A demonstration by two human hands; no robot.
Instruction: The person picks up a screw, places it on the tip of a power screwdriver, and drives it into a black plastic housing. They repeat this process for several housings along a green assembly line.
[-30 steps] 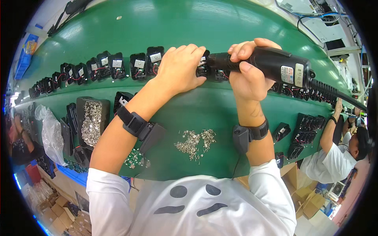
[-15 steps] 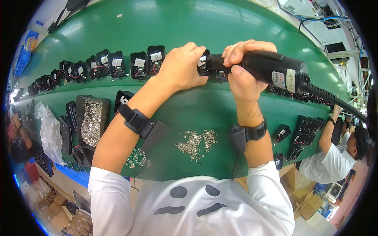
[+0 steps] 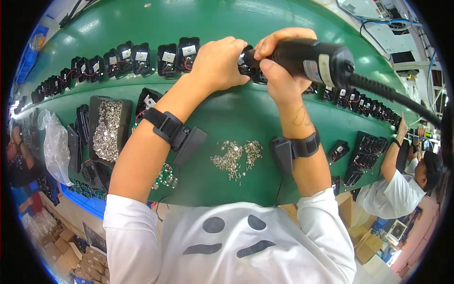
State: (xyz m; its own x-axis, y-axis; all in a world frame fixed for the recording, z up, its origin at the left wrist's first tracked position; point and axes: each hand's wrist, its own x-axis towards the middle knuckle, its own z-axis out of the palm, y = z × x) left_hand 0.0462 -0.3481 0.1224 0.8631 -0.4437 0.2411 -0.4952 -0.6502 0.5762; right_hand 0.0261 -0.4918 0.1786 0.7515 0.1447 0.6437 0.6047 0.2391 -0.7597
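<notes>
My left hand (image 3: 220,62) is closed around a small black plastic housing (image 3: 243,60) on the green table, thumb at its near side and fingers on the far side. A thick black electric screwdriver (image 3: 307,57) is gripped in my right hand (image 3: 283,64), tilted, with its cable running off to the right. Its front end points at the held housing; the fingers and tool body hide the tip. Left of my hand, a row of black housings (image 3: 167,59) with metal plates and red wires stretches away. More wired housings (image 3: 352,98) continue to the right.
Loose screws (image 3: 231,158) lie in front of me. A black bin (image 3: 124,116) of screws, a clear plastic bag (image 3: 56,149) and circuit boards (image 3: 165,177) sit at left. Stacked housings (image 3: 364,156) are at right, near a co-worker (image 3: 392,189); another person (image 3: 21,151) is at far left.
The screwdriver and my right hand have shifted up and a little left, and the tool's angle has changed. My left hand keeps its hold on the housing. The whole view has shifted slightly.
</notes>
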